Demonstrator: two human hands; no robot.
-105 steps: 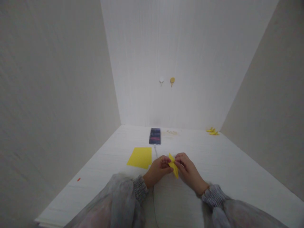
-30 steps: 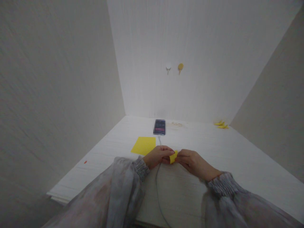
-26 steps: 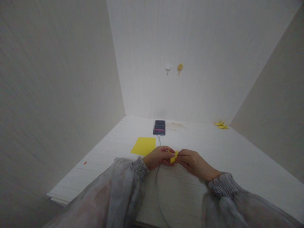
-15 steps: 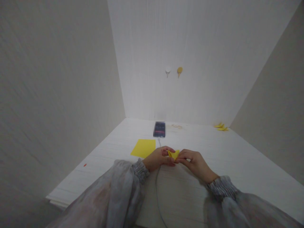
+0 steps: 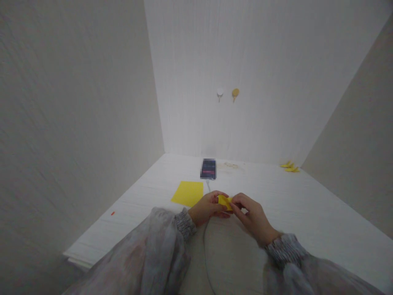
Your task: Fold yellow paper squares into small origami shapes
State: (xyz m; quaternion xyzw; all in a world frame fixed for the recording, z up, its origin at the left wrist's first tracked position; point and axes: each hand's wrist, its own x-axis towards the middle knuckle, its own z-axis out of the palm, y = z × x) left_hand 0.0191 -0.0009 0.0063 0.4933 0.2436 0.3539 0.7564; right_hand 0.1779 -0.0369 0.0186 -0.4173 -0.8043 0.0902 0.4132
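Between my two hands is a small piece of folded yellow paper, held just above the white table. My left hand grips its left side, the fingers behind and the thumb in front. With thumb and fingertips, my right hand pinches the paper's right end. A flat sheet of yellow paper lies on the table to the left, close to my left wrist. My fingers cover part of the folded piece, so its full shape is hidden.
A phone lies near the back wall, with a pale cable running toward me beneath my hands. Several folded yellow paper pieces rest at the back right corner. Two hooks are on the wall. A small red scrap lies at the left.
The folded paper has turned between my fingers; its pointed, spread-out outline now looks flatter and more compact. My right fingers have shifted their pinch on it. The whole view has moved slightly.
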